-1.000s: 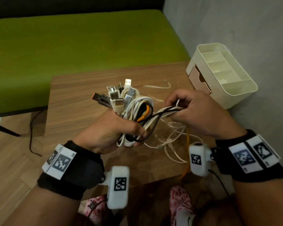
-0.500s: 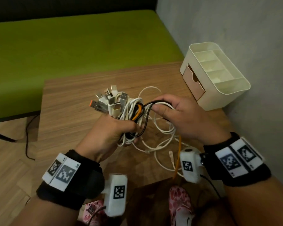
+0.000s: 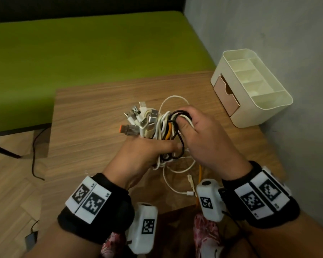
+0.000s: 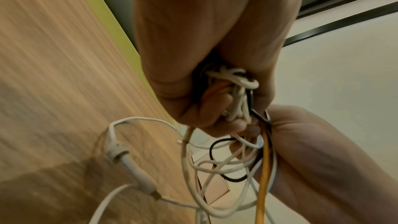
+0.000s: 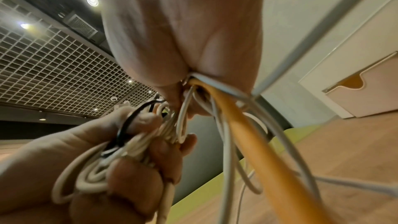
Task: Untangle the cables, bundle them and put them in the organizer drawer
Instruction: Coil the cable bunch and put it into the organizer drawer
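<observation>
Clamping the cable bundle (image 3: 157, 131), the left hand (image 3: 138, 157) grip stands it upright — right hand (image 3: 199, 138) grips loops just beside, nearer the organizer drawer (image 3: 226, 95).

The left hand (image 3: 136, 157) was fisted, thumb stretched rightward across its curled fingers. The right hand (image 3: 203, 142) sat just beside it, knuckles up, fingers curled under; the two seemed to touch, though blur obscured that.
</observation>
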Motion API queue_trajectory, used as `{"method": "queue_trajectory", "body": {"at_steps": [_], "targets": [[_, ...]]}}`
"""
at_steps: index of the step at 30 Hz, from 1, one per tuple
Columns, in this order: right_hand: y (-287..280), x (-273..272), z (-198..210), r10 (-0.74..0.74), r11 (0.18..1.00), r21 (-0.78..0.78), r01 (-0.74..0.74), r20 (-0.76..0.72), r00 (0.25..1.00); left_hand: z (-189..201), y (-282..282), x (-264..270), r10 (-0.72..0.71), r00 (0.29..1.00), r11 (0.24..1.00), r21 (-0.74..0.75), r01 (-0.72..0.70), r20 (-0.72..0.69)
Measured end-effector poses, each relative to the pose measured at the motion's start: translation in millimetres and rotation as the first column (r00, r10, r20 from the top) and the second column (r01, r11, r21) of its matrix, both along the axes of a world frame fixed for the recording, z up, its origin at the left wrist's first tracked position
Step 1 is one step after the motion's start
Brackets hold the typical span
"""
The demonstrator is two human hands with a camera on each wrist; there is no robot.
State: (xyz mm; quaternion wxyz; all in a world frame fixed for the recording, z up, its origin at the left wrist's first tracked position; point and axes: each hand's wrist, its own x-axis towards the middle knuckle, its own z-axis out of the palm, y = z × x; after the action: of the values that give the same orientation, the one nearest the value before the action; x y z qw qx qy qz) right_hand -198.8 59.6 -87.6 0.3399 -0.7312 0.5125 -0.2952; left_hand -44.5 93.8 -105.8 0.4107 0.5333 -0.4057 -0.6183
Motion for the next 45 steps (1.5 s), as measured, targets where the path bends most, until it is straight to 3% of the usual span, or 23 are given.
{"method": "queue_trajectory", "body": {"at_steps": [3, 8, 14, 23, 26, 30, 33, 36, 38, 41, 45], "targets": [[1.2, 2.0, 0.7, -0.002, 1.0, -0.011, 0.002, 0.005, 1.0, -1.2, 0.9, -1.5, 0.055, 0.991, 0.998, -0.05, -0.049, 0.125], [-1.0, 0.4, -0.6, 0.025, 0.997, -0.071, -0.028, -0.053, 0.998, -1.4, -2.1, -4.2, 0.108, 0.966, 0.994, 0.03, -0.104, -0.234], [0.3, -1.4, -5.6, 0.05, 0.988, -0.138, -0.067, -0.125, 0.991, -2.2, -1.2, -3.0, 0.038, 0.917, 0.999, 0.009, -0.037, -0.396], [3.0, 5.4, -12.0, 0.039, 0.963, -0.24, -0.12, -0.319, 0.947, -5.8, -3.9, -3.1, 0.038, 0.991, 0.997, -0.068, -0.047, -0.129], [0.6, 2.3, -4.1, 0.11, 0.99, -0.068, -0.123, -0.172, 0.979, -8.5, -6.7, 0.5, 0.058, 0.995, 0.99, -0.126, -0.068, -0.08], [-4.9, -13.7, 3.4, 0.133, 0.956, 0.239, -0.17, 0.161, 0.978, -1.5, -8.2, 6.7, 0.091, 0.967, 0.987, -0.107, -0.119, -0.238], [-7.9, -18.6, 4.2, 0.17, 0.917, 0.344, -0.2, 0.115, 0.979, 8.3, -8.8, 13.5, 0.125, 0.906, 0.981, -0.085, -0.173, -0.405], [-9.5, -16.5, 3.7, 0.107, 0.936, 0.34, -0.095, -0.018, 0.994, 10.6, -10.4, 17.9, 0.157, 0.865, 0.976, -0.058, -0.209, -0.477], [-10.6, -15.5, 1.6, -0.004, 0.95, 0.313, -0.02, 0.075, 0.997, 10.8, -10.5, 19.0, 0.16, 0.863, 0.975, -0.06, -0.214, -0.48], [-10.3, -13.6, -0.4, -0.095, 0.939, 0.344, -0.016, 0.302, 0.948, 10.5, -11.8, 18.4, 0.195, 0.875, 0.967, -0.062, -0.247, -0.442], [-9.2, -12.0, -0.6, -0.094, 0.834, 0.469, -0.291, 0.64, 0.762, 9.4, -12.7, 21.0, 0.245, 0.875, 0.95, -0.078, -0.303, -0.418]]}}
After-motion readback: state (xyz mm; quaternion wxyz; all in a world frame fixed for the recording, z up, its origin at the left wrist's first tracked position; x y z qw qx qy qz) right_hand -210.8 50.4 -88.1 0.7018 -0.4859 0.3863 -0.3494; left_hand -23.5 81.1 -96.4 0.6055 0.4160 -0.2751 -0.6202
